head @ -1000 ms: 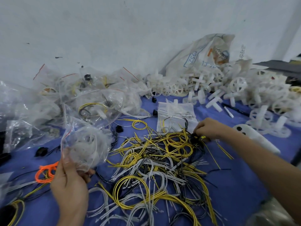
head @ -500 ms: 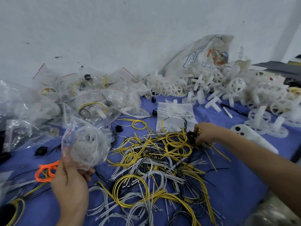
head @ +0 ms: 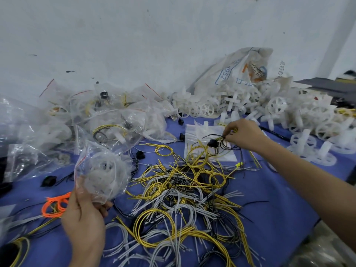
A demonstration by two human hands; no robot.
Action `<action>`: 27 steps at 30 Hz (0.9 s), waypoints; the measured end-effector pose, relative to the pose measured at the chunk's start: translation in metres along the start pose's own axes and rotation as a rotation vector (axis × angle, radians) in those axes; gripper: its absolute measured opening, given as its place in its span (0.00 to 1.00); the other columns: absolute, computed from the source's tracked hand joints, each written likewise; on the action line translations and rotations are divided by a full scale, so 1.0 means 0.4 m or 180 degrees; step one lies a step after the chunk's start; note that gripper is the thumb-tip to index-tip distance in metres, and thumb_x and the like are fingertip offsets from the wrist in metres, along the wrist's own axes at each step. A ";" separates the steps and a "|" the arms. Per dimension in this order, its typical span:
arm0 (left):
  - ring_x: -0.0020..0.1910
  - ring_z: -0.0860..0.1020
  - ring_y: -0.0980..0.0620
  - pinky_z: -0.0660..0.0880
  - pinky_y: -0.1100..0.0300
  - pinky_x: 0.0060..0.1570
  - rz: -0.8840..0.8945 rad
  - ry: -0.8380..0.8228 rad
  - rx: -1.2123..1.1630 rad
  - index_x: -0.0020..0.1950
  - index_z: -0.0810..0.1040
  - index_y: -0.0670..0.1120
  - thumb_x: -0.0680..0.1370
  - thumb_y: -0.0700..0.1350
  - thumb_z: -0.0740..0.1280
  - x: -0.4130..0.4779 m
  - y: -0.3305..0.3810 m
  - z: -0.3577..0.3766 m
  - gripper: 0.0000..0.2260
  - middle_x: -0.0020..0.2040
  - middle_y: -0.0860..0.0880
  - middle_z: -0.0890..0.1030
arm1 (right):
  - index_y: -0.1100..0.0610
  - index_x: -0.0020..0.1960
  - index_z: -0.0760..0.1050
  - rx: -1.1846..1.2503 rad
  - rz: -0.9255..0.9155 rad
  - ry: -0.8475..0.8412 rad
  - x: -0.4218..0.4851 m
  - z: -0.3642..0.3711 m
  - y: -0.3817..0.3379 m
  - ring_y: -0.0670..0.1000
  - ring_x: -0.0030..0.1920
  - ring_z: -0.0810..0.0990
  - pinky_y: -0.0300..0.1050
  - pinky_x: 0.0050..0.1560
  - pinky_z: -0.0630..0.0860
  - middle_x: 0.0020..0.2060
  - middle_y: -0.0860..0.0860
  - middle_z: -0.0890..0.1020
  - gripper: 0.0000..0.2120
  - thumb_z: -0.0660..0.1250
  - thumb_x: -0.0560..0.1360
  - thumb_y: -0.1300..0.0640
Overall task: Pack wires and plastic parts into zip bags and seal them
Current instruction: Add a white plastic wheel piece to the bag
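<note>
Pinching wires (head: 221, 140), right hand (head: 244, 134) lies well apart from bag (head: 104, 170) in left hand (head: 84, 218).

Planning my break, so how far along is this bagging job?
Done: a pile of filled bags sits at back left. In hand: the left hand holds a zip bag of white parts; the right hand pinches a wire bundle. Left: a wire tangle and a heap of white plastic wheels lie loose.
</note>
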State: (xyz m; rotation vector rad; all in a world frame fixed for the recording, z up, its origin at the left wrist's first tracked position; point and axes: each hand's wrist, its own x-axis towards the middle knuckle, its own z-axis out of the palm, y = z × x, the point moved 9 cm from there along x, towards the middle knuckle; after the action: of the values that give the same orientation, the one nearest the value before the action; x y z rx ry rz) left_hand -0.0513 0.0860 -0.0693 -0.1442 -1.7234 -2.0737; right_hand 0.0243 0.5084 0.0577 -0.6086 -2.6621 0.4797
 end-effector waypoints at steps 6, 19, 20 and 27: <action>0.21 0.70 0.57 0.67 0.69 0.20 -0.0052 -0.0036 -0.0116 0.66 0.74 0.45 0.78 0.64 0.56 -0.001 0.006 0.001 0.27 0.25 0.48 0.77 | 0.57 0.47 0.80 0.0586 -0.0170 0.0141 -0.007 -0.011 -0.036 0.47 0.41 0.75 0.33 0.32 0.68 0.44 0.51 0.80 0.05 0.67 0.74 0.62; 0.21 0.70 0.57 0.66 0.69 0.20 -0.0098 0.0032 -0.0108 0.64 0.75 0.44 0.79 0.63 0.57 0.001 -0.001 -0.002 0.26 0.25 0.48 0.77 | 0.58 0.45 0.78 0.0876 0.0260 -0.0158 0.014 0.006 0.018 0.54 0.40 0.76 0.46 0.43 0.72 0.38 0.55 0.79 0.04 0.66 0.73 0.65; 0.21 0.70 0.57 0.66 0.69 0.20 -0.0103 0.0036 -0.0097 0.63 0.75 0.44 0.79 0.62 0.57 0.001 -0.002 -0.004 0.25 0.25 0.48 0.77 | 0.57 0.45 0.78 0.0617 0.0179 -0.0227 0.016 0.006 0.014 0.53 0.41 0.77 0.45 0.42 0.72 0.39 0.55 0.80 0.04 0.66 0.73 0.64; 0.21 0.71 0.56 0.67 0.69 0.20 -0.0097 0.0052 -0.0079 0.58 0.77 0.45 0.79 0.63 0.57 -0.002 0.002 -0.003 0.24 0.26 0.48 0.77 | 0.55 0.42 0.72 0.2202 0.0473 0.1298 -0.019 -0.109 0.085 0.50 0.33 0.71 0.46 0.37 0.70 0.32 0.51 0.74 0.07 0.62 0.74 0.66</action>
State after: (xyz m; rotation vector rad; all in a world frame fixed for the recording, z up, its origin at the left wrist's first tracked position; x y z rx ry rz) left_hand -0.0500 0.0851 -0.0693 -0.1087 -1.7008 -2.1129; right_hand 0.0608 0.5441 0.0802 -0.5984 -1.9012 1.1153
